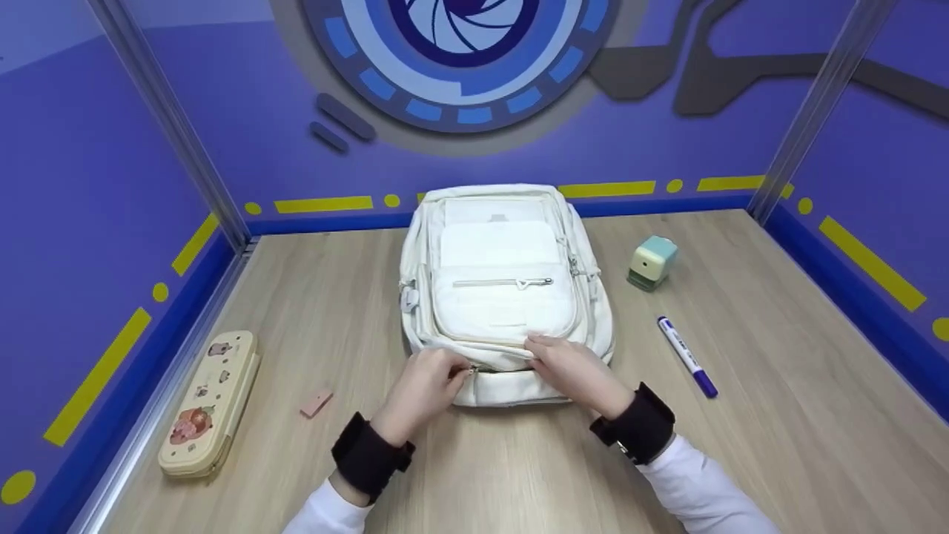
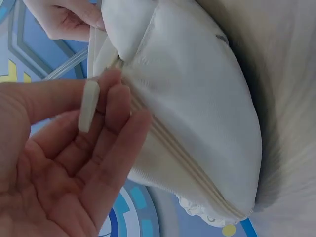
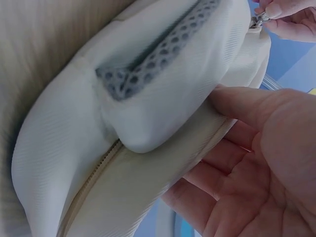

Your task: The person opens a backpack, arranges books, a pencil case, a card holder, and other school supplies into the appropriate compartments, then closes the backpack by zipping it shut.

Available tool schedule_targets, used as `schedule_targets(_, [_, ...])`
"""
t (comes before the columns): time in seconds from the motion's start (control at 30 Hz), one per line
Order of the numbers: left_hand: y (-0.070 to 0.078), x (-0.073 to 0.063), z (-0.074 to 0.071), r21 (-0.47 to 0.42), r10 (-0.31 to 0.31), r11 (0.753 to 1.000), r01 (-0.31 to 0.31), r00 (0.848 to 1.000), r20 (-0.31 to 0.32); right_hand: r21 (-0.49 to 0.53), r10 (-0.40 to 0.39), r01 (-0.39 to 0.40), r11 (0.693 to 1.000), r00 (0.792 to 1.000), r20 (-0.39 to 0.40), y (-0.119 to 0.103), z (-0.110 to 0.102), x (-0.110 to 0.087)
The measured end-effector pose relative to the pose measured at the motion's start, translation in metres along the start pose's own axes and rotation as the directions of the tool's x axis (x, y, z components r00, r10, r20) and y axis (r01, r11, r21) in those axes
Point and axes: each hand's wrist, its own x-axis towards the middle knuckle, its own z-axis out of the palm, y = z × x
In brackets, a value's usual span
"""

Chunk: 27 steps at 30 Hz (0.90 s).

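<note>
A white backpack point(image 1: 498, 245) lies on the table with its front pocket up and its near end toward me. At that end my left hand point(image 1: 426, 386) pinches a zipper pull point(image 2: 89, 106), its pale tab standing out between thumb and finger in the left wrist view. Beige zipper teeth point(image 2: 182, 153) run along the bag's side from there. On the other side of the pull, my right hand point(image 1: 574, 371) grips the bag's fabric edge between thumb and fingers. Grey mesh lining point(image 3: 148, 66) shows through a gap in the zipper in the right wrist view.
A cream pencil case point(image 1: 211, 404) with cartoon prints lies at the left, and a small pink eraser point(image 1: 316, 403) sits between it and the bag. To the right are a green and cream pencil sharpener point(image 1: 652, 263) and a purple-capped marker point(image 1: 687, 357). Blue walls point(image 1: 474, 163) enclose the table.
</note>
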Motion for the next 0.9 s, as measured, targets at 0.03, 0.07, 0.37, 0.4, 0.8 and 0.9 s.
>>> schedule_targets(0.03, [0.002, 0.001, 0.003, 0.008, -0.017, 1.000, 0.017, 1.000, -0.009, 0.001, 0.001, -0.001, 1.000, 1.000, 0.001, 0.000, 0.000, 0.000])
schedule_targets(0.07, [0.004, 0.002, 0.005, 0.023, -0.029, 0.999, 0.029, 0.999, -0.026, 0.004, 0.004, -0.004, 1.000, 1.000, 0.004, 0.000, 0.000, 0.000])
schedule_targets(0.37, [0.031, 0.007, 0.035, 0.162, -0.045, 0.984, 0.075, 0.983, -0.180, 0.002, 0.011, -0.011, 1.000, 1.000, -0.002, 0.000, 0.001, 0.000])
schedule_targets(0.4, [0.034, 0.008, 0.037, 0.169, -0.029, 0.984, 0.061, 0.982, -0.186, 0.003, 0.011, -0.011, 1.000, 1.000, -0.002, -0.001, 0.001, 0.000])
schedule_targets(0.8, [0.060, 0.013, 0.046, 0.281, 0.069, 0.960, -0.017, 0.982, -0.177, 0.009, 0.014, -0.014, 1.000, 1.000, 0.013, 0.002, 0.001, 0.000])
schedule_targets(0.9, [0.062, 0.013, 0.045, 0.296, 0.074, 0.955, -0.020, 0.982, -0.171, 0.005, 0.007, -0.008, 1.000, 1.000, 0.008, 0.003, 0.000, 0.000])
